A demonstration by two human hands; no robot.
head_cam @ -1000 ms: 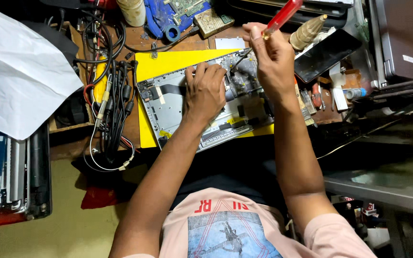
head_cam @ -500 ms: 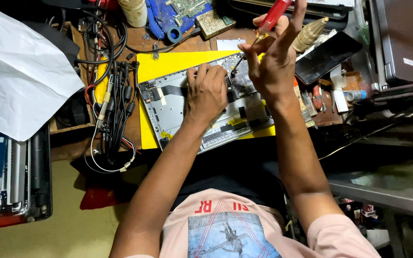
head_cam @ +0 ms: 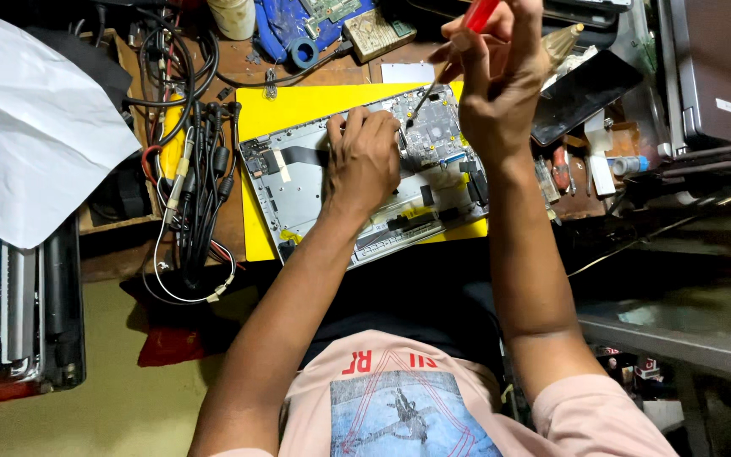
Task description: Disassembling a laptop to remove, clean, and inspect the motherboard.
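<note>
Yellow mat (head_cam: 298, 106) lay on the cluttered workbench (head_cam: 239, 63), bearing an opened laptop chassis (head_cam: 298, 190) — its grey inner face up. Left hand (head_cam: 364, 161) rested palm-down on the chassis middle, fingers curled loosely, gripping nothing. Right hand (head_cam: 501, 76) — raised above the far edge — pinched a red-handled screwdriver (head_cam: 454, 46), tip angled down at the circuit board (head_cam: 433, 127).

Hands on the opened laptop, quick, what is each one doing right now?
Left hand: palm down, pressing on the opened laptop, holding nothing that shows.
Right hand: closed around a red-handled screwdriver, tip pointing down at the laptop.
</note>
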